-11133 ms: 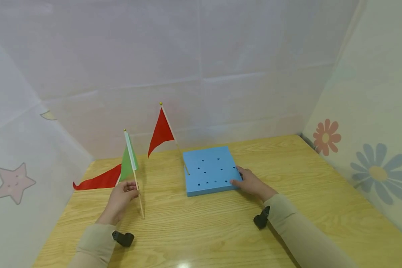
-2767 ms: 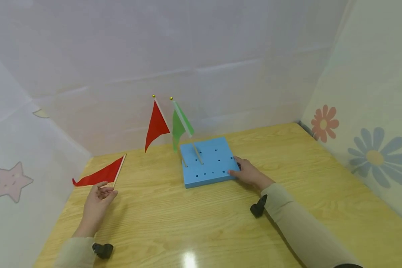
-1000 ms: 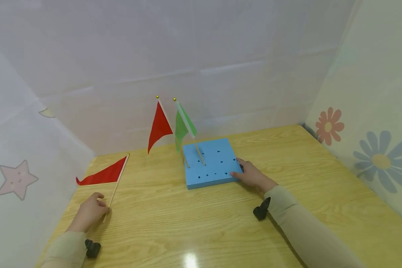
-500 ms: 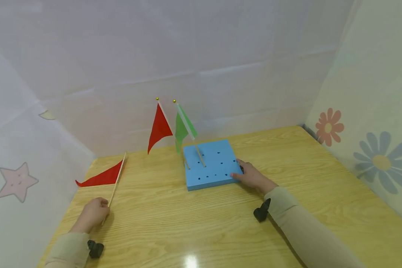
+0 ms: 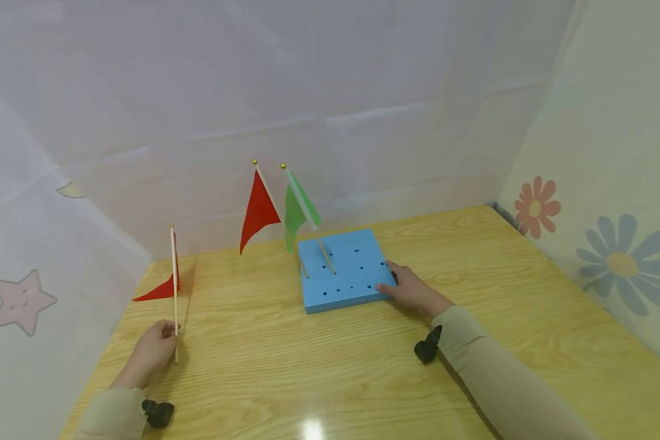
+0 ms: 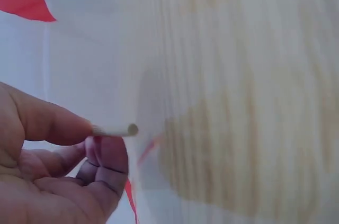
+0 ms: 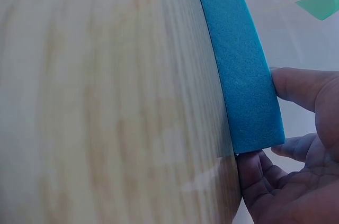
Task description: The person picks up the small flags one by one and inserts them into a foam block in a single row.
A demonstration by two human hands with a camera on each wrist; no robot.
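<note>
My left hand (image 5: 153, 347) pinches the lower wooden stick of a red pennant flag (image 5: 176, 287) between thumb and fingers. The flag stands nearly upright, its cloth hanging left. In the left wrist view the stick's bare end (image 6: 132, 128) pokes out past the fingertips. My right hand (image 5: 412, 288) grips the near right corner of a blue foam board (image 5: 346, 263) with holes, thumb on top and fingers against the side. Another red flag (image 5: 260, 208) and a green flag (image 5: 302, 208) stand in holes on the board's left part, both leaning left.
The board lies on a wood-grain table (image 5: 264, 366). A pale sheet (image 5: 396, 134) hangs behind the table, and a wall with printed flowers (image 5: 621, 264) stands at the right. A black wrist camera (image 5: 158, 414) sits on the left sleeve.
The green flag, earlier in my left hand, now stands in the board. My left hand has since taken the second red flag from the table and tipped it upright. My right hand stays put.
</note>
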